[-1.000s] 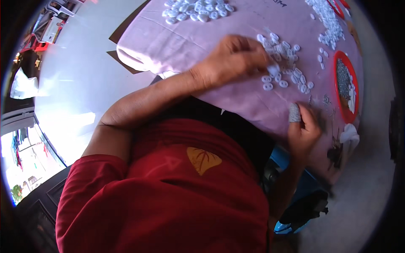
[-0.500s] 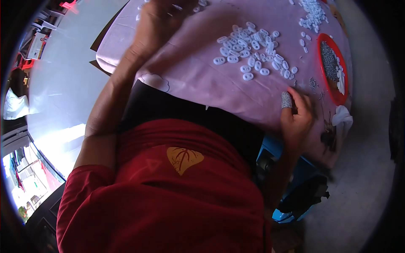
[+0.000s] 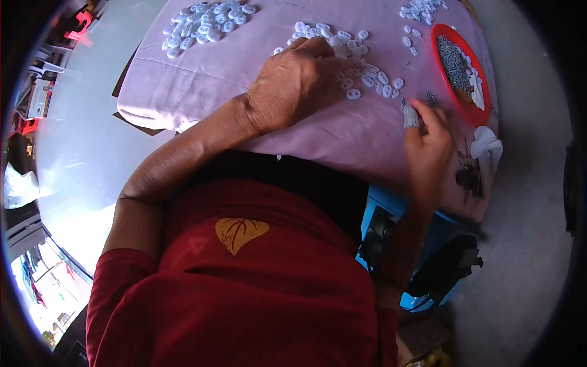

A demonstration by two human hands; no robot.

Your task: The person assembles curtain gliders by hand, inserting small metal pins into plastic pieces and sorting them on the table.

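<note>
Across the nearest part of the view, one dark red fabric shirt (image 3: pixel 244 300) bears a single yellow leaf print (image 3: pixel 241 235). To its right, below the table's edge, sits one blue object (image 3: pixel 382 203), its shape partly hidden. Beyond is one table (image 3: pixel 342 144), covered in wrinkled pink cloth (image 3: pixel 177 76); two bare hands are over it. The right hand (image 3: pixel 431 134) has curled fingers and one rough grey wrap (image 3: pixel 410 116) around its thumb; whether it pinches anything, I cannot tell. Just right of it lies one crumpled white cloth (image 3: pixel 487 145). The left hand (image 3: pixel 293 82) is bent, back upward, fingertips hidden, so its grip cannot be told either. It covers the near left side of a spread of white oval pieces (image 3: pixel 367 80), smooth and plastic-looking, some showing two round holes, too overlapped to count exactly. The spread's right end lies near the right hand. Just past that hand is a small scatter of grey metal parts (image 3: pixel 430 96), then one round red tray (image 3: pixel 479 117) holding many more, alongside smooth white pieces. Farther left is one pile of ovals (image 3: pixel 205 29), dozens strong. Farthest right, one heap of small white bits (image 3: pixel 422 10) has four loose ones on its near side.
</note>
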